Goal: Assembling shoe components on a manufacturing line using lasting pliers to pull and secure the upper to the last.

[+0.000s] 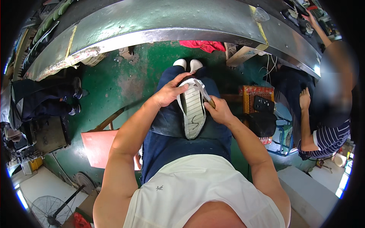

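Note:
Across my thighs lies a shoe [194, 114], its pale striped underside facing up with a dark scribbled mark, and its far end pointing away from me. My left hand [170, 94] grips the far end from the left, thumb pressed on a white edge strip. In my right hand [220, 111], closed at the right side of the shoe, is a curved metal hand tool [202, 90] with a brownish handle. Its metal end lies against the far right edge of the underside. I cannot make out the tool's exact kind.
A long metal-edged bench [159, 19] curves across the far side. A red cloth [203, 45] lies beneath it. At my left stands a pink board [99, 148]; at my right, an orange crate [249, 93] and a seated person [327, 136]. Another person's legs [49, 95] show far left.

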{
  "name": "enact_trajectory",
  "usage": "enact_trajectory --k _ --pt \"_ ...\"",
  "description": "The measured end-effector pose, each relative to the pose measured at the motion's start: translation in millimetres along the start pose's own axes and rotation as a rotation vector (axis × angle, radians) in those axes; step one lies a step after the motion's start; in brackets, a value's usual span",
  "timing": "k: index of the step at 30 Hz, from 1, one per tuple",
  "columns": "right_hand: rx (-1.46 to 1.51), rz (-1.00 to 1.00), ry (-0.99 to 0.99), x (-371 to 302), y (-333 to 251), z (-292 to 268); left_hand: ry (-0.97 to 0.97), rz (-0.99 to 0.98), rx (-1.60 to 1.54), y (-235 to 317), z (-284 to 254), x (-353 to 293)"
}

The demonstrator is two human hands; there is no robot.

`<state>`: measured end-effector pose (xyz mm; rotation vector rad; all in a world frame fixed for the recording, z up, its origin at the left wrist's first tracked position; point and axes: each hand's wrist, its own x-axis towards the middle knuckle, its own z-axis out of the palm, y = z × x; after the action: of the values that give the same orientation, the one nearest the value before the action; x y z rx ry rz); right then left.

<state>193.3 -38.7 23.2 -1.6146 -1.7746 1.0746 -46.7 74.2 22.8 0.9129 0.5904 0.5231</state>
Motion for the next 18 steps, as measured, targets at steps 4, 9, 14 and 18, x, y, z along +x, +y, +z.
enact_trajectory --k 4,9,14,18 --pt "0.087 0.075 -0.091 7 -4 -9 0.168 0.012 0.027 -12 9 8" --pt "1.396 0.367 -0.410 -4 -47 -29 0.214 0.087 0.074 -15 16 6" --pt "-0.109 0.161 -0.397 -5 -62 -48 0.179 0.023 -0.085 -10 14 -7" --pt "-0.467 0.075 -0.210 -27 -83 -30 0.248 -0.052 -0.237 5 37 -7"
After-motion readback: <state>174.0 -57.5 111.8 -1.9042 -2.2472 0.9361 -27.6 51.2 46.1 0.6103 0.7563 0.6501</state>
